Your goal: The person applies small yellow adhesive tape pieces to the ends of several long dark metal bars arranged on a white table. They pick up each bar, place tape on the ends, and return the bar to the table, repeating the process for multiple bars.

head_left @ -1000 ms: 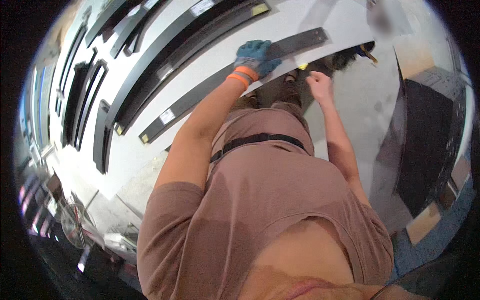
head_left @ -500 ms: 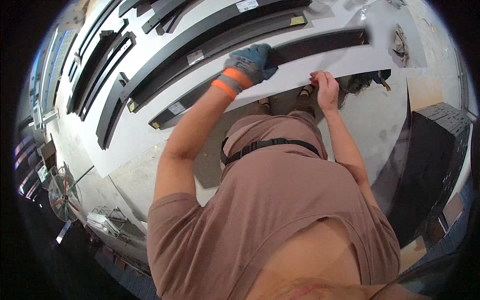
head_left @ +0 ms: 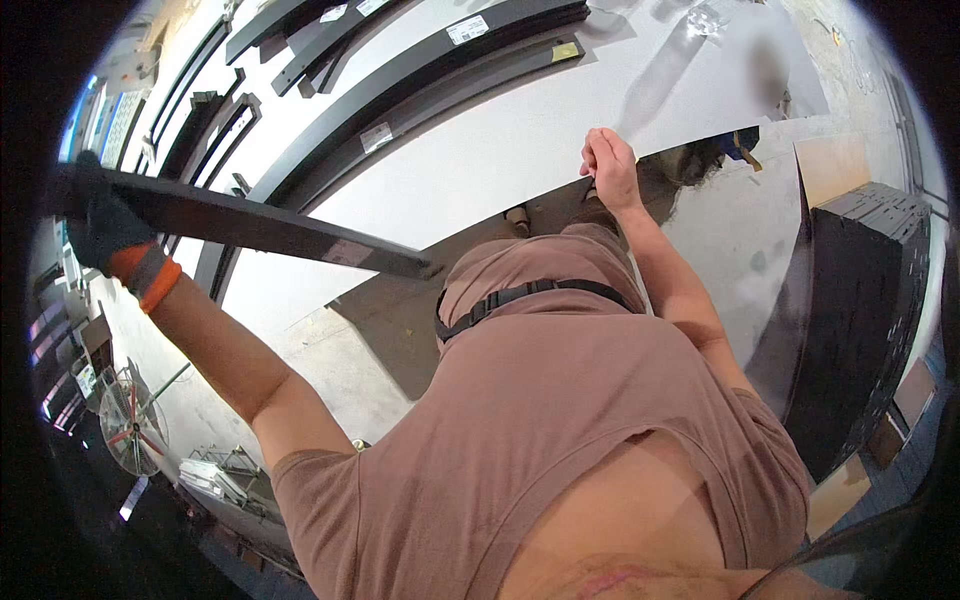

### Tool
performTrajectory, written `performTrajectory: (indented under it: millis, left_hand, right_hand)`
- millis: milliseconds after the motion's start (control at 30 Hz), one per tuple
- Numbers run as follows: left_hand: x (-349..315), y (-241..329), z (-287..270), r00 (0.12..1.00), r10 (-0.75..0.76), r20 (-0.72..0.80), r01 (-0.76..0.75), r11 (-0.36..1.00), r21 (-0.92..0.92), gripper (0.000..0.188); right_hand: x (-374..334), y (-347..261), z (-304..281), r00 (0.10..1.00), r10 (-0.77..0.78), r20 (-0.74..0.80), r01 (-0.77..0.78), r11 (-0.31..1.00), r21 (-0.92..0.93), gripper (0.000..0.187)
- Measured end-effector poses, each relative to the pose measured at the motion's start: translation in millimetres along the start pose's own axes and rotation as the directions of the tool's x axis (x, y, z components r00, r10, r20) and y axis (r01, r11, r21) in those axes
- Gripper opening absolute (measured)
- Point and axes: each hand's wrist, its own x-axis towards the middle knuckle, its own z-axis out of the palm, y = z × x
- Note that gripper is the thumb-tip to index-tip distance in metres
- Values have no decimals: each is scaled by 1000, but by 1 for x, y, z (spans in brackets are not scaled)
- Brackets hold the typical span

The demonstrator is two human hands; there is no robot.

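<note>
My left hand (head_left: pixel 105 215), in a dark work glove with an orange and grey cuff, is raised at the far left. It grips a long dark metal bar (head_left: pixel 270 225) that slants across the left part of the white table (head_left: pixel 470 185). The bar's near end, with a pale label close to it, points toward my waist. My right hand (head_left: pixel 610 168) is bare and sits by the table's front edge, its fingers curled in. Whether anything is inside them is hidden.
More dark bars (head_left: pixel 400 105), some with labels, lie in groups on the table. A clear plastic bottle (head_left: pixel 703 20) stands at the back right. To my right is a large black stack (head_left: pixel 865 300); a round fan (head_left: pixel 130 425) stands at the lower left.
My left hand has swung far left, lifting the dark bar off the table's front part and turning it. My right hand has shifted slightly left and its fingers have curled in more.
</note>
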Motion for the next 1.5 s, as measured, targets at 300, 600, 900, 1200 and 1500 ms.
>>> performTrajectory:
  millis: [300,600,900,1200,1500]
  left_hand:
    - [-105,-119,-62,591,-784,-191,733,621,-278,61]
    - [-336,-188,-39,96,-994,-48,923,107,-368,72]
    - [-428,-212,9,-129,-990,-60,988,-134,75,88]
    - [-392,-135,5,-124,-984,-124,986,-137,100,64]
    - [-388,8,80,271,-256,928,-219,922,319,38]
  right_hand:
    - [3,11,-9,990,23,-139,-34,996,-79,21]
    - [28,38,-59,956,82,-282,-134,976,-170,55]
    - [67,94,-101,935,-71,-347,-176,757,-629,34]
    - [65,88,-108,964,-188,-187,-50,563,-825,27]
    - [55,71,-98,921,-351,170,288,316,-904,11]
